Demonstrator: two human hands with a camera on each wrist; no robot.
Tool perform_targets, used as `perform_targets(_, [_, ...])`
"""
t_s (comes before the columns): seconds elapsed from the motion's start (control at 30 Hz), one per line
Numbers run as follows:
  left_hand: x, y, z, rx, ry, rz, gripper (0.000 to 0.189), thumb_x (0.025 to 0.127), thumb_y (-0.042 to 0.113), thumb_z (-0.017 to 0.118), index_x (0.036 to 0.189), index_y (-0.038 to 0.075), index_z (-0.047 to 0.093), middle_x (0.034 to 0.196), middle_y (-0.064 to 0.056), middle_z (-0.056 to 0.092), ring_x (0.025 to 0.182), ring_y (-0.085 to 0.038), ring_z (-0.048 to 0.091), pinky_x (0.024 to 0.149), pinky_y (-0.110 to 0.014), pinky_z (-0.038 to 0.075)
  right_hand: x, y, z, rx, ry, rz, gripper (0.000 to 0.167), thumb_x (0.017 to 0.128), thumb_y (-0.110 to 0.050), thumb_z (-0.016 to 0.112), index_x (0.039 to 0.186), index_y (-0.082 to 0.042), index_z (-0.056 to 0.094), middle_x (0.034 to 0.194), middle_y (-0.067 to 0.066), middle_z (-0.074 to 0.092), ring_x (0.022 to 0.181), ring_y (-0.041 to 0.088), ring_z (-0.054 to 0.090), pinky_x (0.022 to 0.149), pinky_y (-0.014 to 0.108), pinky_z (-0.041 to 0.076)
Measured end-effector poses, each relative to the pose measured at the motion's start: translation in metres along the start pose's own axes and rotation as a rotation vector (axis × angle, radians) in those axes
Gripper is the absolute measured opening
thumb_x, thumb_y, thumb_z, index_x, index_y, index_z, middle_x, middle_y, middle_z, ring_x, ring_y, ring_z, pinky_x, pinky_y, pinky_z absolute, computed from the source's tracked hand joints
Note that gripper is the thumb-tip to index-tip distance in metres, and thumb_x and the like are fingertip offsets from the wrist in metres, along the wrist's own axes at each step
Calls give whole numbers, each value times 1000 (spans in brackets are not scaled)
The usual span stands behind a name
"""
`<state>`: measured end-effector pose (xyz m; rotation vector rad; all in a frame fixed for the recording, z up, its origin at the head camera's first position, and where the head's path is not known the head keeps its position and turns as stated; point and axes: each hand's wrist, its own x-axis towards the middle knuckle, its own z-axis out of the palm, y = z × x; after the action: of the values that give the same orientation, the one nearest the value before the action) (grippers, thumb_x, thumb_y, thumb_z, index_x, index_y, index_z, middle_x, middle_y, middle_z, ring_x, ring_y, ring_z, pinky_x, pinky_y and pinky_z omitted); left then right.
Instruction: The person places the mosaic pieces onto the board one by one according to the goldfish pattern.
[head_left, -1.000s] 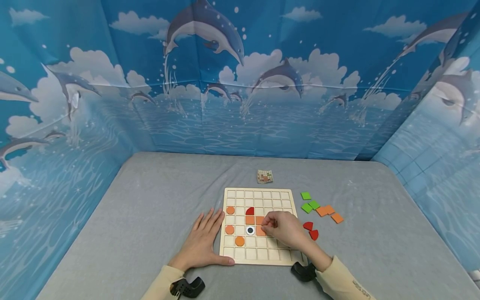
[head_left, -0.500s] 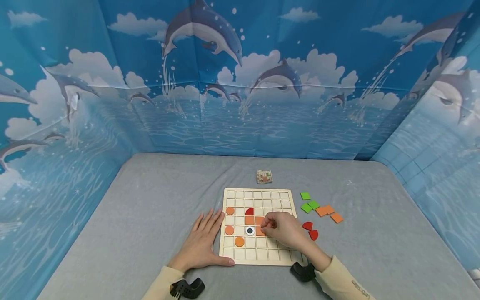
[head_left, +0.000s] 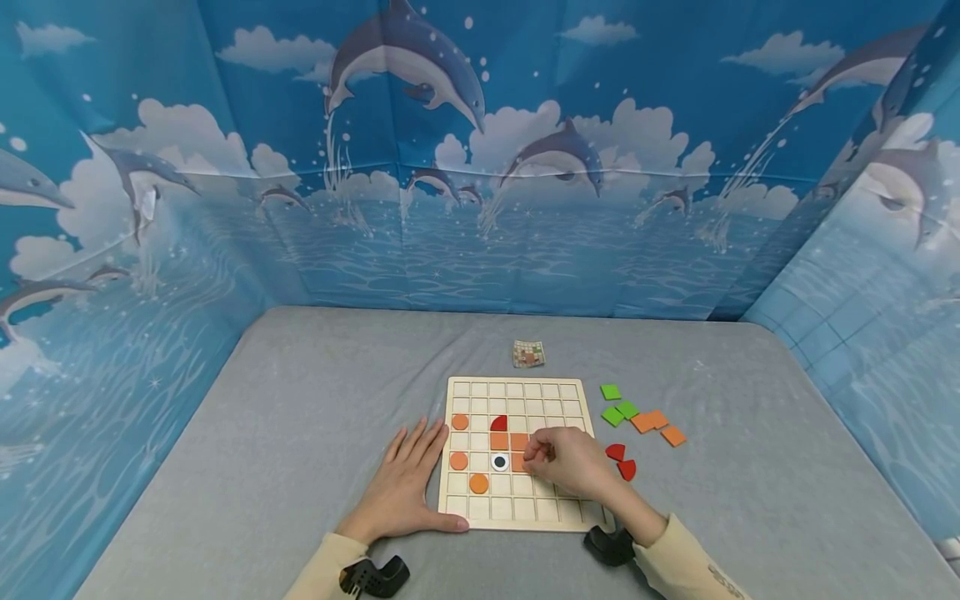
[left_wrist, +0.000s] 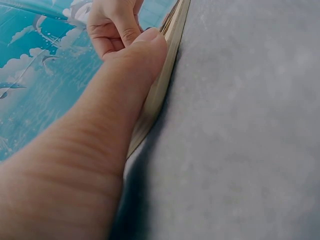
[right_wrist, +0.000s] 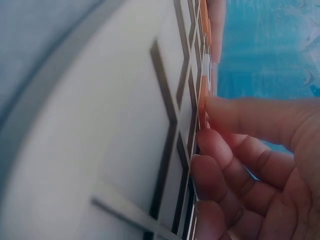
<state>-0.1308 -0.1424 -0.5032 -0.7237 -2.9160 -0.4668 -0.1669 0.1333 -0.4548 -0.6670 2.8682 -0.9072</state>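
Observation:
A wooden grid board point(head_left: 480, 507) lies on the table. My left hand point(head_left: 408, 483) rests flat along its left side, fingers spread, thumb point(left_wrist: 145, 52) on the near edge. Over the middle, my right hand point(head_left: 572, 461) pinches an orange square tile point(head_left: 517, 462) that sits at a grid cell; the thumb meets the tile's edge in the right wrist view, the rest of the grip is partly hidden. Left of that tile is a white disc with a black centre point(head_left: 500, 462). Two orange squares point(head_left: 498, 441) and a red wedge point(head_left: 498, 423) lie above; three orange discs point(head_left: 478, 483) sit leftward.
Right of the board lie green squares point(head_left: 612, 416), loose orange squares point(head_left: 673, 436) and two red wedges point(head_left: 627, 470). A small patterned card point(head_left: 528, 354) is behind the board. A dolphin-print curtain point(head_left: 450, 250) encloses the grey table point(head_left: 337, 375).
My right hand has shifted very slightly to the right at the orange square tile, showing a little less of it covered. The left hand and the board stay put.

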Motion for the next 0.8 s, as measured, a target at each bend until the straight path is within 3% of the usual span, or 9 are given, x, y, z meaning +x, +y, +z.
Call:
perform_targets(0.4, [0, 1, -1, -10, -17, -15, 128, 61, 91, 49, 153, 8, 15, 157, -5, 15, 143, -24, 5, 113, -45, 2, -6, 3, -5, 37, -15, -73, 16, 79, -17, 78, 74, -25, 65, 65, -18, 53, 58, 2, 46, 53, 22, 40])
perform_targets(0.6, [0, 1, -2, -9, -16, -12, 128, 61, 90, 49, 153, 8, 15, 157, -6, 16, 143, -25, 5, 113, -45, 2, -13, 13, -13, 115, 43, -26, 8, 82, -20, 76, 79, -22, 69, 71, -15, 57, 59, 6, 49, 52, 23, 42])
perform_targets(0.8, [0, 0, -1, -5, -11, -5, 128, 61, 90, 48, 153, 7, 15, 157, -6, 16, 143, -25, 5, 113, -45, 2, -20, 33, -27, 184, 112, 76, 3, 87, -18, 72, 86, -15, 70, 71, -6, 59, 56, 10, 48, 47, 25, 40])
